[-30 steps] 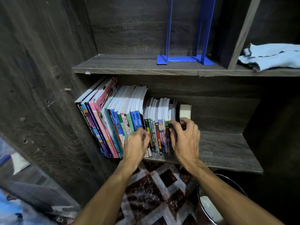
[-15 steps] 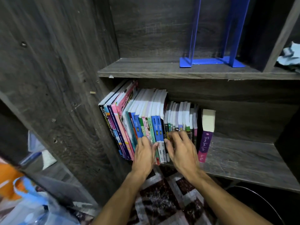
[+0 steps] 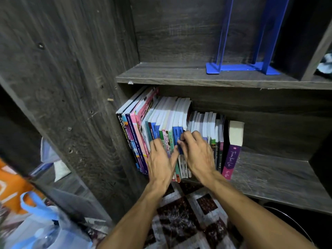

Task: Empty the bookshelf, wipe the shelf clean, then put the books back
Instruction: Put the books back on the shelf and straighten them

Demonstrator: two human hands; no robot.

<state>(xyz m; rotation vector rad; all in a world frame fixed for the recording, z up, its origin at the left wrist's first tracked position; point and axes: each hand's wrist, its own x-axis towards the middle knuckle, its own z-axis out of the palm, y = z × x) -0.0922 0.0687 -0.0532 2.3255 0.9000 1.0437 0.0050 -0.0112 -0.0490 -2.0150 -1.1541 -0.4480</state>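
Bookshelf: dark grey wood grain, with scuffs and small holes on the side panel. Lower shelf board: right half bare, surface scratched. Books stand in a row packed against the left wall of that compartment. The tall ones at the left lean leftward, with black, blue, pink and teal spines. The shorter white-topped ones stand to their right. Blue bookend stands upright on the shelf above. Purple book with white script on its spine stands at the right end of the row, with a narrow dark gap beside it. My left hand lies flat against the spines, fingers straight, gripping nothing. My right hand sits just beside it, fingers curled over the spine tops, thumb and fingers pinching the blue-spined book mid-row.
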